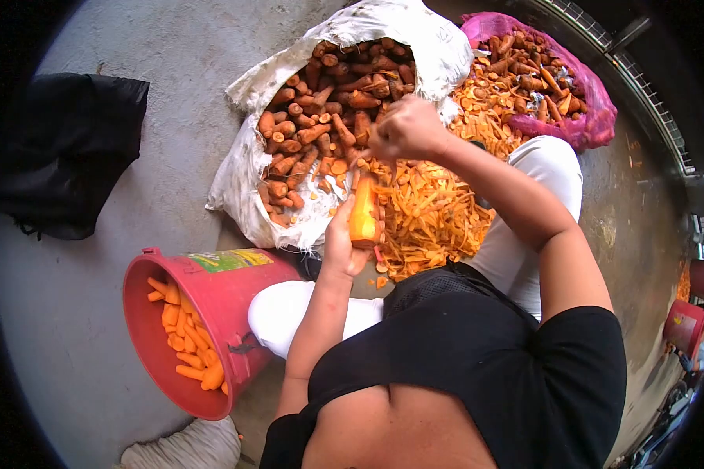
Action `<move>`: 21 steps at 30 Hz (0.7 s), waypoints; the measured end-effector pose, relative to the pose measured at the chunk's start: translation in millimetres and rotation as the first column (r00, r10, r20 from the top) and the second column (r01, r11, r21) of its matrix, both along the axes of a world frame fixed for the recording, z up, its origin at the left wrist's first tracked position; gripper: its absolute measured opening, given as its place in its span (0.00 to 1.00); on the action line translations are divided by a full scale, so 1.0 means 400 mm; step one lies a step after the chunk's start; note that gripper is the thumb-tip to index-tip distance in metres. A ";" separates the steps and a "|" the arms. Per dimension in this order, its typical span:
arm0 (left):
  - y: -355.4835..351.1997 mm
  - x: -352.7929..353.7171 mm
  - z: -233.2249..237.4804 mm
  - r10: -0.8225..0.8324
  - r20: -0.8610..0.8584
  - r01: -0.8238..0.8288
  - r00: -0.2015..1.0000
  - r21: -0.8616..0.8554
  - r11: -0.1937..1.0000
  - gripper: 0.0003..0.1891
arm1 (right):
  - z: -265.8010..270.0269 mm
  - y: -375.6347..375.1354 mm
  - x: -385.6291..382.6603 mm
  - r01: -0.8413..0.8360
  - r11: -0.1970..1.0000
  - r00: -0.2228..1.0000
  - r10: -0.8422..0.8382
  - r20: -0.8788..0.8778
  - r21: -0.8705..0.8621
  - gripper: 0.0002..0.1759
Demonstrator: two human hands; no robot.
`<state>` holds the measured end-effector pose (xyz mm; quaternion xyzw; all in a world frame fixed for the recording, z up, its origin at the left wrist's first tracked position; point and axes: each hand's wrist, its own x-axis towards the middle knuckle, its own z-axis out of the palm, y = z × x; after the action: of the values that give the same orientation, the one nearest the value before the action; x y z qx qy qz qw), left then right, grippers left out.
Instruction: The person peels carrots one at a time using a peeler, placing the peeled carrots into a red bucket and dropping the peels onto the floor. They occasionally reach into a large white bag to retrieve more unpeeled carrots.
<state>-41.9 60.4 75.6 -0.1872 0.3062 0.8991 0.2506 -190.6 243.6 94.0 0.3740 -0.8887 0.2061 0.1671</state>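
My left hand (pixel 343 246) is closed around the lower end of a thick carrot (pixel 364 209), whose near side is peeled bright orange. Just beyond the carrot's far end, my right hand (pixel 409 129) is closed in a fist; whatever its fingers grip is too hidden and small to name. Beneath and to the right of the carrot lies a heap of orange peelings (pixel 430 223). Unpeeled carrots (pixel 313 133) fill an open white sack (pixel 238 168) in front of both hands.
On the left, a red bucket (pixel 246 332) lies tilted with peeled carrots (pixel 192 336) inside. A pink mesh sack (pixel 598 117) of carrots and scraps stands at upper right. A black cloth or bag (pixel 74 152) lies far left, and a whitish sack (pixel 188 449) at the bottom.
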 end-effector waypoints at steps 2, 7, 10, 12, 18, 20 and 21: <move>0.000 0.000 0.014 -0.004 -0.023 0.004 1.000 0.012 1.000 0.19 | 0.014 0.039 -0.056 0.256 0.902 0.963 -0.209 -0.168 0.347 0.27; 0.003 -0.013 0.013 0.060 0.055 -0.062 0.997 0.037 0.997 0.20 | 0.049 0.061 -0.062 0.363 0.900 0.927 -0.322 -0.194 0.240 0.26; -0.008 -0.027 -0.024 0.047 0.075 -0.057 0.996 0.146 0.988 0.19 | 0.067 -0.002 -0.002 0.139 0.990 0.986 -0.141 0.093 0.031 0.22; -0.004 -0.029 -0.038 0.141 0.096 -0.154 0.985 0.146 0.977 0.18 | 0.060 -0.027 0.032 -0.022 0.996 0.976 0.039 0.214 -0.082 0.19; -0.007 -0.038 -0.028 0.159 0.225 -0.195 0.961 0.148 0.970 0.13 | 0.043 -0.070 0.086 -0.224 0.955 0.969 0.239 0.056 -0.195 0.17; -0.011 -0.036 -0.040 0.153 0.221 -0.192 0.963 0.166 0.967 0.13 | 0.046 -0.070 0.086 -0.239 0.955 0.969 0.246 0.018 -0.175 0.18; -0.010 -0.036 -0.039 0.161 0.223 -0.199 0.962 0.163 0.966 0.13 | 0.047 -0.070 0.086 -0.248 0.955 0.967 0.253 0.013 -0.161 0.18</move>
<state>-56.3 56.6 60.0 -0.2831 0.1755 0.9182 0.2143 -156.1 215.7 112.9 0.4657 -0.8177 0.3014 0.1538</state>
